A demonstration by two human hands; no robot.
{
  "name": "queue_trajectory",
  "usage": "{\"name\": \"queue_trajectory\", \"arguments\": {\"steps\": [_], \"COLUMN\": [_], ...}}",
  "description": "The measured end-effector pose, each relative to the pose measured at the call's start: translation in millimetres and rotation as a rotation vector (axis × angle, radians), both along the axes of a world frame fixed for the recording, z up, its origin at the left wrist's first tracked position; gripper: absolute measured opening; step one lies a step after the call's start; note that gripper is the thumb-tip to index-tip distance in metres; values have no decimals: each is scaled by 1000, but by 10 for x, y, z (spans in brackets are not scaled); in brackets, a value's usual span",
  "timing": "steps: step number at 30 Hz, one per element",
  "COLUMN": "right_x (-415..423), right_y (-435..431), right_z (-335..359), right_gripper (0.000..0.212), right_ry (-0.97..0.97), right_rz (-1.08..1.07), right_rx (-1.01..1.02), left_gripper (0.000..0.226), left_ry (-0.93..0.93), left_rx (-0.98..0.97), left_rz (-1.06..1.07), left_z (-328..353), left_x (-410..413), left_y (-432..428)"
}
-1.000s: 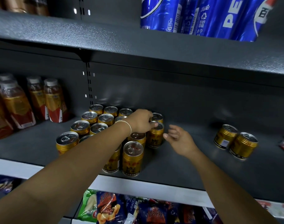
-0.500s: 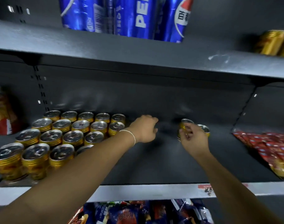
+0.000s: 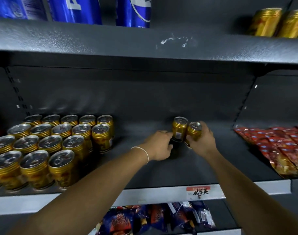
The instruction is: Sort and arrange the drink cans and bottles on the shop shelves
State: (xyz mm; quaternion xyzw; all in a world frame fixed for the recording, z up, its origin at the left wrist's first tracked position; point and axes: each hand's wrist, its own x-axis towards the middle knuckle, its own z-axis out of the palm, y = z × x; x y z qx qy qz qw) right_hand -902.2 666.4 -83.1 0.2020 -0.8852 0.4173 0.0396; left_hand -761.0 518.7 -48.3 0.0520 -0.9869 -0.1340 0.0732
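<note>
since a second ago our left hand (image 3: 159, 145) has quit the block of gold cans (image 3: 60, 141) and now curls round the left stray can (image 3: 179, 128); our right hand (image 3: 201, 140) grips the right stray can (image 3: 194, 132) on the shelf (image 3: 178, 172). we judge we're gathering strays: next, carry both to the block

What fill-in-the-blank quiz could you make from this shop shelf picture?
The right hand grips a small metal can coloured ___. The left hand holds a matching can just ___ of it. Tall blue drink cans stand on the grey metal shelf ___ the hands. Flat snack packets, coloured ___, lie farther right.
Missing words: gold; left; above; red.
</note>
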Motion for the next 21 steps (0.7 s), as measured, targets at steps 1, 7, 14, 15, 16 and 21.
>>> {"name": "queue_trajectory", "arguments": {"steps": [1, 7, 14, 15, 16, 21], "right_x": [-21, 42, 462, 546, 636, 1085], "right_y": [15, 100, -60, -107, -159, -451], "right_z": [-6, 37, 229, 275, 321, 509], "right_gripper": [76, 66, 56, 58, 57, 35], "right_ry": [-5, -99, -325, -338, -343, -342], "right_rz": [-12, -42, 75, 92, 111, 194], "right_rx": [-23, -67, -401, -428, -447, -460], "left_gripper": [44, 49, 51, 48, 44, 34], "left_ry": [-14, -28, 29, 47, 70, 162], "left_rx": [-1, 44, 225, 257, 291, 343], "left_rz": [5, 38, 19, 20, 21, 102], "left_z": [-23, -93, -78, -66, -47, 138], "left_x": [18, 99, 248, 293, 352, 711], "left_y": [-1, -24, 14, 4, -12, -187]}}
